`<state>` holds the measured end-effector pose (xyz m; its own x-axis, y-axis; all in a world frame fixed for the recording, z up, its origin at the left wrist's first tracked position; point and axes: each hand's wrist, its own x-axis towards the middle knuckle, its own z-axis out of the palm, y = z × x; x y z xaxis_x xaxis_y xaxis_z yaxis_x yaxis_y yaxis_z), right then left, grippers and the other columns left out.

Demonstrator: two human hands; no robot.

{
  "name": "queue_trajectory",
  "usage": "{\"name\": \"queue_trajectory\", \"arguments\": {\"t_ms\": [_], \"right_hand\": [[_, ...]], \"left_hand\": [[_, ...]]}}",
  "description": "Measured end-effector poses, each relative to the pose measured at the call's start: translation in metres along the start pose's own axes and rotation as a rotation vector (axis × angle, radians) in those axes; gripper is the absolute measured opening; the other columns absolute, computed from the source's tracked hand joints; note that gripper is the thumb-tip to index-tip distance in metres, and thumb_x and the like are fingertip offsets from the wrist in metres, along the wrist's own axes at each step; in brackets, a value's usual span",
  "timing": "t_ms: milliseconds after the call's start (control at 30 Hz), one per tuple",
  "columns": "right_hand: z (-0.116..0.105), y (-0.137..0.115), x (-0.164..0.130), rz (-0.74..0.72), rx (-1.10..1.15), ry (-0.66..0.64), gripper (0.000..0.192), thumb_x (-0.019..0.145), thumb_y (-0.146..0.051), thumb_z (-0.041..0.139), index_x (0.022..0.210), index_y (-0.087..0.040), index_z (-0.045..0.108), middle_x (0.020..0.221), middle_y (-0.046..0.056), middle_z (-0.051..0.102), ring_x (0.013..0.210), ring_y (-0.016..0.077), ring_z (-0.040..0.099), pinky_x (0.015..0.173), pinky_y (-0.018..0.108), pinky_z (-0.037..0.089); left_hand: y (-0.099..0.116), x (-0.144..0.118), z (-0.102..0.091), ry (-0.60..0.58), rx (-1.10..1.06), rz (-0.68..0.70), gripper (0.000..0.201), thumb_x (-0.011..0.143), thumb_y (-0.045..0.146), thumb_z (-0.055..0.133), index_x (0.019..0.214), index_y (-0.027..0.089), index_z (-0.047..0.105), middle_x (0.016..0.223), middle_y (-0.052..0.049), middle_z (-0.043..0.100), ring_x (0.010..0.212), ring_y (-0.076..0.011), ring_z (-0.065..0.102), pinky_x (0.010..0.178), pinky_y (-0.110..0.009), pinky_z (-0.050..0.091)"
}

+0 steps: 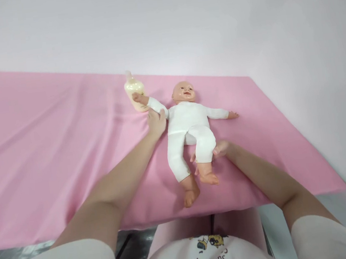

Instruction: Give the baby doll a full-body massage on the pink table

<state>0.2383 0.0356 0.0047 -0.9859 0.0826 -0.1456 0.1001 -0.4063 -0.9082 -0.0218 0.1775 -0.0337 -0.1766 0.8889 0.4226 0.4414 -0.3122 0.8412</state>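
A baby doll in a white bodysuit lies on its back on the pink sheet, head toward the wall. My left hand grips the doll's sleeved arm just below its shoulder. That arm's small hand rests against a pale yellow bottle lying on the sheet. My right hand is closed around the doll's bent leg at the shin, partly hidden behind it. The other doll leg lies straight toward me.
The pink sheet covers a table whose front edge runs just before my body. A plain white wall stands behind and to the right. Dark floor shows below the front edge on the left.
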Motion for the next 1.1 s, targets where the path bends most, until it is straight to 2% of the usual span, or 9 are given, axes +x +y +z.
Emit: {"name": "queue_trajectory", "arguments": {"t_ms": [100,200,300,400,533,667,833,933,1100], "right_hand": [[0.001,0.0,-0.002,-0.009,0.003,0.005,0.103,0.058,-0.09,0.068,0.124,-0.013,0.047,0.115,0.027,0.072,0.106,0.0303,0.068,0.08,0.032,0.052],[0.003,-0.003,-0.005,-0.029,0.03,0.135,0.103,0.061,-0.099,0.052,0.117,-0.012,0.053,0.111,0.026,0.072,0.109,0.0287,0.066,0.082,0.029,0.052],[0.003,-0.006,-0.012,-0.027,0.042,0.389,0.08,0.08,-0.087,0.049,0.108,-0.013,0.061,0.103,0.02,0.073,0.113,0.025,0.066,0.087,0.025,0.051],[0.001,-0.009,-0.02,-0.013,0.07,0.584,0.068,0.083,-0.072,0.063,0.112,-0.011,0.063,0.101,0.016,0.072,0.108,0.0223,0.068,0.09,0.024,0.052],[-0.004,-0.014,-0.032,0.011,0.123,0.736,0.058,0.078,-0.057,0.077,0.115,-0.014,0.064,0.098,0.012,0.073,0.1,0.0192,0.072,0.088,0.022,0.054],[-0.007,-0.017,-0.045,0.027,0.156,0.884,0.04,0.093,-0.047,0.063,0.103,-0.008,0.068,0.084,0.011,0.073,0.085,0.017,0.072,0.081,0.023,0.055],[-0.006,-0.018,-0.053,-0.179,0.263,1.136,0.04,0.107,-0.03,0.034,0.106,-0.005,0.067,0.091,0.014,0.074,0.086,0.0152,0.073,0.086,0.027,0.054],[-0.01,-0.019,-0.047,-0.308,0.339,1.243,0.035,0.107,-0.026,0.036,0.107,-0.007,0.065,0.094,0.013,0.074,0.088,0.0151,0.073,0.087,0.027,0.055],[-0.032,-0.025,-0.033,-0.47,0.501,1.397,0.029,0.103,-0.023,0.041,0.106,-0.005,0.064,0.092,0.014,0.073,0.083,0.0156,0.073,0.077,0.025,0.061]], "left_hand": [[0.013,-0.006,-0.002,0.005,0.212,-0.112,0.064,0.095,0.049,0.048,0.139,0.001,0.045,0.143,-0.034,0.05,0.142,-0.0419,0.044,0.12,-0.06,0.028],[0.028,-0.014,-0.003,-0.075,0.407,-0.164,0.076,0.097,0.048,0.045,0.149,-0.006,0.034,0.153,-0.037,0.039,0.147,-0.0453,0.037,0.121,-0.06,0.024],[0.037,-0.021,-0.005,-0.146,0.576,-0.166,0.082,0.098,0.048,0.043,0.152,-0.012,0.027,0.157,-0.038,0.031,0.149,-0.0461,0.032,0.123,-0.057,0.023],[0.039,-0.025,-0.007,-0.194,0.686,-0.161,0.081,0.099,0.048,0.041,0.153,-0.012,0.028,0.157,-0.038,0.031,0.15,-0.0451,0.033,0.123,-0.056,0.024],[0.04,-0.027,-0.012,-0.235,0.749,-0.163,0.081,0.1,0.047,0.039,0.152,-0.014,0.03,0.156,-0.039,0.033,0.15,-0.0444,0.033,0.123,-0.055,0.024],[0.043,-0.031,-0.015,-0.269,0.764,-0.158,0.081,0.101,0.047,0.035,0.15,-0.017,0.031,0.154,-0.04,0.035,0.149,-0.0451,0.035,0.123,-0.055,0.024],[0.045,-0.039,-0.017,-0.263,0.788,-0.131,0.08,0.101,0.046,0.033,0.15,-0.016,0.032,0.153,-0.04,0.036,0.148,-0.0461,0.034,0.122,-0.059,0.024],[0.046,-0.045,-0.02,-0.287,0.787,-0.137,0.079,0.101,0.047,0.033,0.151,-0.014,0.032,0.155,-0.039,0.033,0.15,-0.0458,0.032,0.122,-0.06,0.023],[0.053,-0.058,-0.03,-0.342,0.806,-0.147,0.078,0.101,0.045,0.034,0.151,-0.015,0.03,0.157,-0.038,0.03,0.152,-0.044,0.029,0.124,-0.056,0.021]]}}
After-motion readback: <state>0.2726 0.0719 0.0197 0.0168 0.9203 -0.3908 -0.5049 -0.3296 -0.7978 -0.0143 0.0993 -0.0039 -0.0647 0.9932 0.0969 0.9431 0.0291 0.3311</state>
